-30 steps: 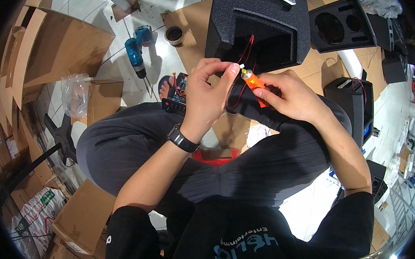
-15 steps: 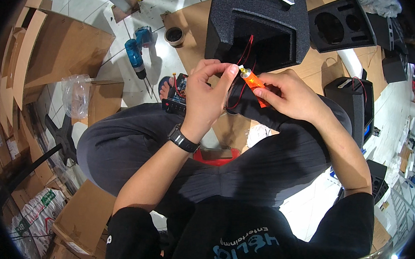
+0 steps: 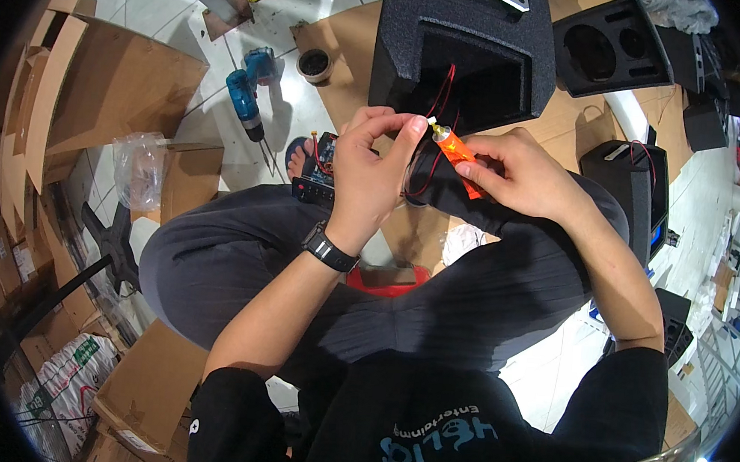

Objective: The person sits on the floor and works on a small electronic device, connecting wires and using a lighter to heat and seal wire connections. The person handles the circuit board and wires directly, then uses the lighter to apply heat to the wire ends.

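Observation:
My left hand (image 3: 373, 158) is closed in a pinch on a small white connector (image 3: 431, 120) at the end of thin red and black wires (image 3: 447, 86). My right hand (image 3: 524, 175) wraps around an orange glue tube (image 3: 456, 155), tilted with its yellowish nozzle right by the connector. Whether the nozzle touches it is too small to tell. Behind both hands stands a black textured speaker cabinet (image 3: 400, 53), and the wires run out of its open recess. Beside my left wrist lies a circuit board (image 3: 327, 152) with a black panel (image 3: 311, 191).
A teal cordless drill (image 3: 243, 102) lies on the tiles at left, near a small round tub (image 3: 315, 66). Cardboard boxes (image 3: 131, 85) crowd the left side. More black speaker cabinets (image 3: 610, 50) stand at right. A red object (image 3: 388, 282) sits between my legs.
The glue tube's nozzle has shifted very slightly against the connector. The whole view has moved a little; both hands keep their grips.

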A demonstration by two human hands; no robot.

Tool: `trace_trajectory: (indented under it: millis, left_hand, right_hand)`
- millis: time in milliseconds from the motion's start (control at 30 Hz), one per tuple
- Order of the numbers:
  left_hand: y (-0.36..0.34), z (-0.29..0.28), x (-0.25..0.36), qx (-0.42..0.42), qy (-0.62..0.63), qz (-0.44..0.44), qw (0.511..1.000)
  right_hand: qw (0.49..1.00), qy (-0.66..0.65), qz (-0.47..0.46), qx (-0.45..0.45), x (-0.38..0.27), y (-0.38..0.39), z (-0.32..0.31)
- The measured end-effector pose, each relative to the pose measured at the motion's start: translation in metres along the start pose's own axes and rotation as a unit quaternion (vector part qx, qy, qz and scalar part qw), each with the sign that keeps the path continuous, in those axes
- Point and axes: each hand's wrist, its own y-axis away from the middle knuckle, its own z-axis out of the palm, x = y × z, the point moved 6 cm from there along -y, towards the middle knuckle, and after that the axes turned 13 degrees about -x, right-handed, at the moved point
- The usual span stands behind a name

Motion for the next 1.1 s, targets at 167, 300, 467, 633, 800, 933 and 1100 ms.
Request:
trace_trajectory:
  millis: [167, 300, 467, 633, 800, 933, 1100]
  left_hand:
    - [0.0000, 0.0004, -0.0020, 0.000, 0.016, -0.010, 1.000]
    - [-0.0004, 0.0007, -0.0045, -0.003, 0.034, -0.022, 0.999]
    - [-0.0007, 0.0015, -0.0081, 0.006, 0.091, -0.035, 0.995]
    - [0.0005, 0.0027, -0.0092, 0.005, 0.092, -0.037, 0.995]
    - [0.0002, 0.0023, -0.0084, 0.004, 0.047, -0.024, 0.999]
    - [0.0008, 0.0024, -0.0057, -0.005, 0.005, 0.001, 1.000]
    - [0.0012, 0.0020, -0.0063, -0.005, -0.019, 0.009, 1.000]
  right_hand:
    - [1.000, -0.008, 0.009, -0.010, -0.0043, 0.0010, 0.0004]
    - [1.000, -0.008, 0.007, -0.027, -0.0061, 0.0013, 0.0014]
    - [1.000, -0.009, 0.006, -0.030, -0.0046, 0.0007, 0.0029]
    - [0.999, -0.026, 0.011, -0.014, -0.0012, 0.0002, 0.0017]
    - [1.000, -0.018, 0.010, -0.016, -0.0011, 0.0000, 0.0025]
    - [1.000, -0.018, 0.004, -0.015, -0.0023, 0.0000, 0.0023]
    - [1.000, -0.011, 0.010, -0.016, -0.0019, 0.0004, 0.0021]
